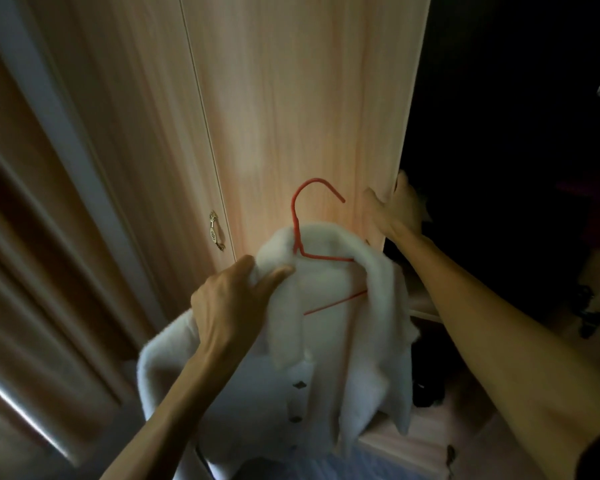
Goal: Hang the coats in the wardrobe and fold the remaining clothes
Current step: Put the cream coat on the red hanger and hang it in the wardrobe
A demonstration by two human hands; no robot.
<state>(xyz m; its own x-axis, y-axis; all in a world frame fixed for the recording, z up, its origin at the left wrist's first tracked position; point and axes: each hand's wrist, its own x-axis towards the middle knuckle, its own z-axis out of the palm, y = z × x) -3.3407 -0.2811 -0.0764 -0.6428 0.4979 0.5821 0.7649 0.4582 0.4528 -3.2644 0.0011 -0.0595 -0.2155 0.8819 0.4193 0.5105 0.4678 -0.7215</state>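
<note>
A fluffy white coat with dark buttons hangs on a red wire hanger, whose hook sticks up above the collar. My left hand grips the coat at its left shoulder and collar, holding it up in front of the wardrobe. My right hand grips the edge of the light wooden wardrobe door, fingers wrapped behind it. The wardrobe's inside to the right is dark and little shows there.
A second wardrobe door on the left carries a small metal handle. Brown curtains hang at the far left. Dark items lie low inside the wardrobe, above a pale wooden shelf edge.
</note>
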